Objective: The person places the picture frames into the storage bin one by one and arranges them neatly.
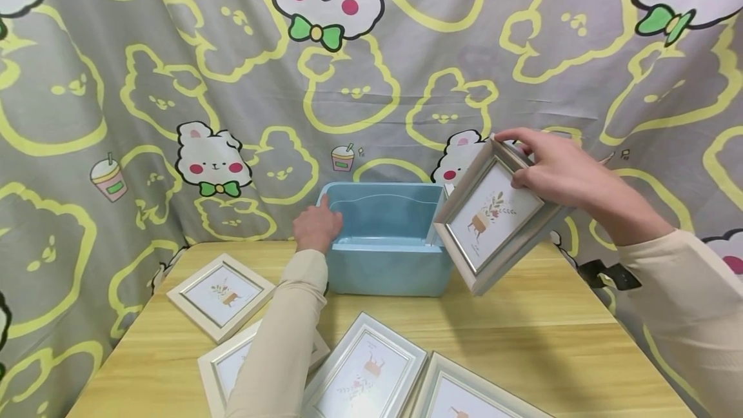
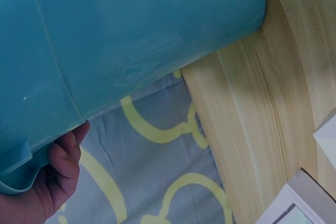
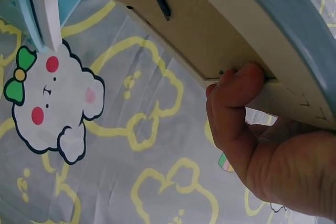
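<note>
A light blue bin [image 1: 389, 273] stands at the back of the table, one pale frame [image 1: 434, 231] upright against its right inner wall. My left hand [image 1: 318, 228] grips the bin's left rim; in the left wrist view the fingers of that hand [image 2: 52, 182] curl beneath the rim of the bin [image 2: 131, 24]. To the right of the bin, my right hand [image 1: 551, 169] holds a tilted picture frame [image 1: 487, 218] by its upper edge, above the table. The right wrist view shows the bent fingers [image 3: 241, 85] at the brown back [image 3: 194, 30] of what is held; whether it is several frames, I cannot tell.
One frame [image 1: 220, 297] lies at the table's left. Along the front lie a cream frame [image 1: 211, 366] partly under my left forearm, a silver-grey frame [image 1: 366, 373] and another [image 1: 476, 386] at the bottom edge. A patterned curtain [image 1: 232, 102] hangs behind the wooden table [image 1: 551, 315].
</note>
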A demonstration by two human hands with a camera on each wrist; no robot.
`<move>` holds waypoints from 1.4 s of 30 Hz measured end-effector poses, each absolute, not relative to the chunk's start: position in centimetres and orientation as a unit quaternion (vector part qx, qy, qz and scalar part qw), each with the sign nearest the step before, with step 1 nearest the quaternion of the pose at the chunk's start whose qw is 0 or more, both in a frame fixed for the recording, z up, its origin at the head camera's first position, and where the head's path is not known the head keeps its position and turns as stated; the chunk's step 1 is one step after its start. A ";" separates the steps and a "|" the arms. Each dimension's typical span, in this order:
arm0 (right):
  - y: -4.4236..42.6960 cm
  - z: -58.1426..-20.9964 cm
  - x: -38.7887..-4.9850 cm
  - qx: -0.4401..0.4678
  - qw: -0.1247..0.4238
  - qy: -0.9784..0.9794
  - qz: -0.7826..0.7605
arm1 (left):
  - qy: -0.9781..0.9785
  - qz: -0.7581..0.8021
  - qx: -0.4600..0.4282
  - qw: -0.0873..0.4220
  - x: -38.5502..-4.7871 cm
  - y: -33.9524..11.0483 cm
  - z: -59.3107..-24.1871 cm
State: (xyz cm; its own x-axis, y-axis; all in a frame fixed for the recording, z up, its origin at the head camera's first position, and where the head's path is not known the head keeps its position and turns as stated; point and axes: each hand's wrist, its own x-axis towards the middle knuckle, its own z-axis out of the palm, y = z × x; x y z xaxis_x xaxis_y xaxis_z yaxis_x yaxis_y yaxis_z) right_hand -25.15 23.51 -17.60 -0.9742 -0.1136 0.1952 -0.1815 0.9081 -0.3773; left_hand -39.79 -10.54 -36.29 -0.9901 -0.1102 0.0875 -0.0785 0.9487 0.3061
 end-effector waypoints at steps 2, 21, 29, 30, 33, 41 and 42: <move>23.4 -17.7 -25.4 0.073 0.083 -0.972 0.207 | -0.986 -0.152 0.047 0.054 -39.7 -10.5 -36.3; 23.2 -18.0 -27.8 0.042 0.097 -0.967 0.232 | -0.988 -0.141 0.044 0.052 -39.6 -10.7 -36.3; 23.5 -18.3 -28.6 0.029 0.114 -0.963 0.244 | -0.988 -0.140 0.041 0.052 -39.9 -10.5 -36.4; 23.5 -18.3 -28.7 0.026 0.115 -0.962 0.246 | -0.988 -0.138 0.042 0.051 -39.9 -10.5 -36.4; 23.5 -18.4 -29.1 0.017 0.119 -0.961 0.249 | -0.989 -0.136 0.044 0.050 -39.9 -10.4 -36.3; 23.8 -18.6 -29.9 0.001 0.121 -0.954 0.274 | -0.988 -0.140 0.043 0.054 -39.8 -10.6 -36.5; 23.8 -18.7 -30.0 -0.001 0.121 -0.953 0.277 | -0.988 -0.140 0.042 0.055 -39.8 -10.6 -36.5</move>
